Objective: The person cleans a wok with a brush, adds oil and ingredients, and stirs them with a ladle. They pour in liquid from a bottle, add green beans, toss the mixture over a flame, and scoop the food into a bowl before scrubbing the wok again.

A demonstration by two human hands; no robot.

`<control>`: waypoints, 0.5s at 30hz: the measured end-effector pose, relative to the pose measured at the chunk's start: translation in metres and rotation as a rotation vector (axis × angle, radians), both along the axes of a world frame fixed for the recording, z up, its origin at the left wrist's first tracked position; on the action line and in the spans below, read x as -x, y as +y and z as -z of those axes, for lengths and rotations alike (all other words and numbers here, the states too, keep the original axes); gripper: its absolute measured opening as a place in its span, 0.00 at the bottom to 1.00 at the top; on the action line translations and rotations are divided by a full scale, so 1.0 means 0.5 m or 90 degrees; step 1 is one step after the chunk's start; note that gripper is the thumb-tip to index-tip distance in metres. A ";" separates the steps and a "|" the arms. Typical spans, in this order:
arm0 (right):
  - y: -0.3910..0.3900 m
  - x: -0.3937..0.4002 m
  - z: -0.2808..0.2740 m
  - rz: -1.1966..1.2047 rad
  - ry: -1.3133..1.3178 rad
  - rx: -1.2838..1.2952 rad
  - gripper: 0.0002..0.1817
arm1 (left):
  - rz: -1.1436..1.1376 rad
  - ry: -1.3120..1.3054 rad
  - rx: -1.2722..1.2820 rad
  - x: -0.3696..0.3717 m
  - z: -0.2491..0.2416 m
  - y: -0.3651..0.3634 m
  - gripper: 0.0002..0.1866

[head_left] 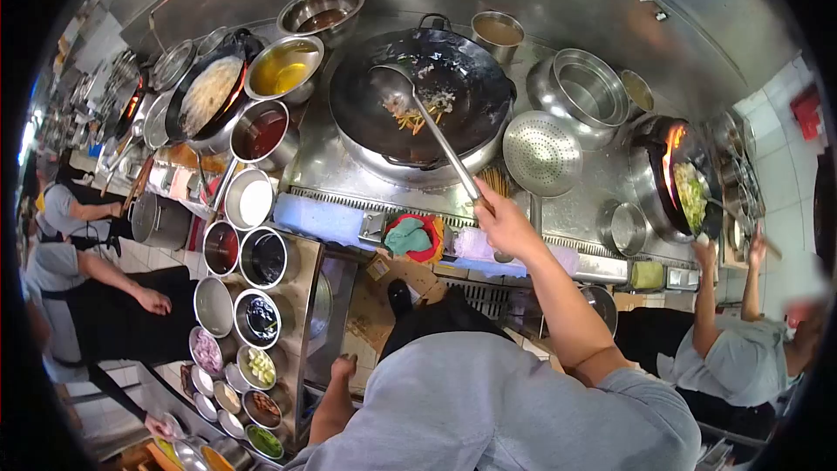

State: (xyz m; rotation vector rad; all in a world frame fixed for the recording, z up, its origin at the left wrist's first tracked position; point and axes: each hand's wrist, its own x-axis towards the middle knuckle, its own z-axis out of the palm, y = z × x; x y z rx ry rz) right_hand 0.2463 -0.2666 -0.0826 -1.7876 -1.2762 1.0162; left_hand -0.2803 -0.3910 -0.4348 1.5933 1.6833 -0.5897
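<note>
Right hand (499,220) closed round the ladle (417,106) at the handle's end, held long to stay back from the heat, bowl dipped among vegetable strips in the wok (418,92) at the desk's middle. Left hand (342,368) hanging low beside the seasoning bowls (248,296) along the left edge, grip impossible to tell. Red-and-green cloth (411,237) on the front edge. No readable writing anywhere.

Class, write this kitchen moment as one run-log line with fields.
right hand: grips ladle handle | ladle: bowl in wok over food | left hand: down by prep counter, empty | co-worker: at flaming wok, right
</note>
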 end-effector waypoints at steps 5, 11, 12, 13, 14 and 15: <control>-0.011 -0.059 -0.036 0.150 0.328 0.161 0.29 | -0.076 -0.007 0.028 -0.028 -0.108 0.041 0.27; 0.013 -0.012 0.146 0.241 -0.409 -0.225 0.30 | -0.103 -0.255 -0.162 -0.128 -0.147 0.162 0.26; 0.031 0.027 0.105 0.243 -0.195 0.033 0.30 | -0.183 -0.321 -0.099 -0.162 -0.192 0.184 0.25; 0.045 0.066 0.049 0.259 0.068 0.091 0.28 | -0.264 -0.386 -0.035 -0.188 -0.216 0.206 0.24; 0.061 0.085 0.014 0.262 0.227 0.088 0.28 | -0.261 -0.385 -0.031 -0.199 -0.219 0.232 0.24; 0.085 0.085 -0.001 0.266 0.229 0.090 0.28 | -0.259 -0.393 0.018 -0.204 -0.218 0.255 0.24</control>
